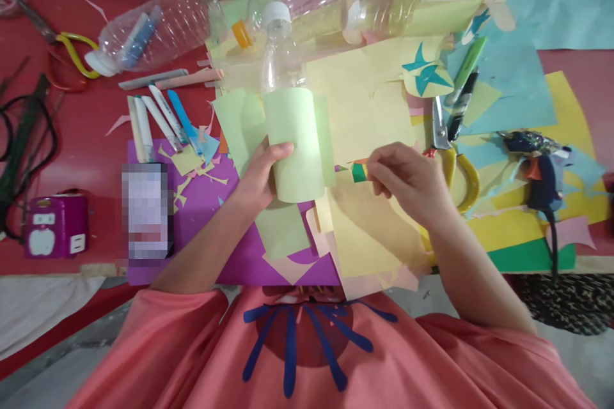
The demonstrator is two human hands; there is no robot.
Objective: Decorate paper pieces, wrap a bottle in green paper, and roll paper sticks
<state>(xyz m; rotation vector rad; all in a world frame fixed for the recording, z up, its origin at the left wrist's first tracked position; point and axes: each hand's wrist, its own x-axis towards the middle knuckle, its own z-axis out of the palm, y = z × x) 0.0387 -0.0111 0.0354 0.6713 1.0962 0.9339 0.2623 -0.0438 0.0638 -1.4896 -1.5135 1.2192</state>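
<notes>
My left hand is wrapped round a clear plastic bottle with a white cap, gripping it by the pale green paper rolled round its body. The bottle lies pointing away from me over a heap of paper. My right hand is curled beside the green wrap, its fingertips pinched at a small green and orange scrap at the wrap's right edge. Yellow paper sheets lie under and behind both hands.
A purple sheet with offcuts lies under my left forearm. Several glue sticks and an empty bottle are at the left, yellow-handled scissors and pens at the right, a glue gun far right, a purple socket box far left.
</notes>
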